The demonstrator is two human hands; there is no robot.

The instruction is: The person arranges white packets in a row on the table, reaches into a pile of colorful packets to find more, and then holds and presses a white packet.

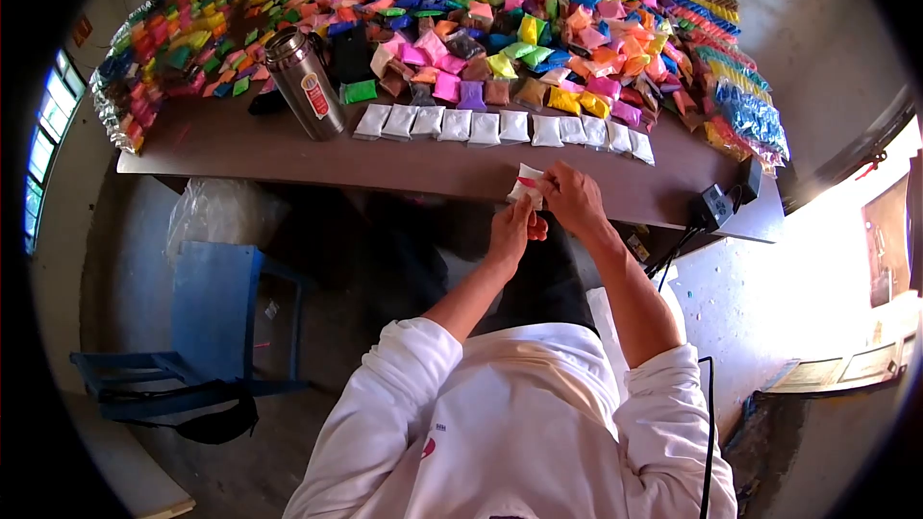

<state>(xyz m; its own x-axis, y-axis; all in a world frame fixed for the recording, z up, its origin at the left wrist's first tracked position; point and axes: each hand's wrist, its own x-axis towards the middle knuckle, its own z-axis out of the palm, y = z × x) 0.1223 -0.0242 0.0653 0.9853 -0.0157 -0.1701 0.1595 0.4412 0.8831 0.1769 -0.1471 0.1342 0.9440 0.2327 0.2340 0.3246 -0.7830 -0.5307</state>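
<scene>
A small white packet [526, 173] with a red strip across it is held just off the table's front edge. My left hand [512, 231] grips its lower part from below, fingers closed. My right hand [574, 198] is closed at the packet's right side, its fingertips by the red strip; they hide part of the packet. Behind my hands, a row of several white packets [485, 128] lies on the brown table [404, 161].
Many colourful packets [577, 29] are heaped at the back. A steel flask [306, 85] stands at the left. A black adapter [712, 208] with cables sits at the table's right edge. A blue chair [213, 308] is on the floor at the left.
</scene>
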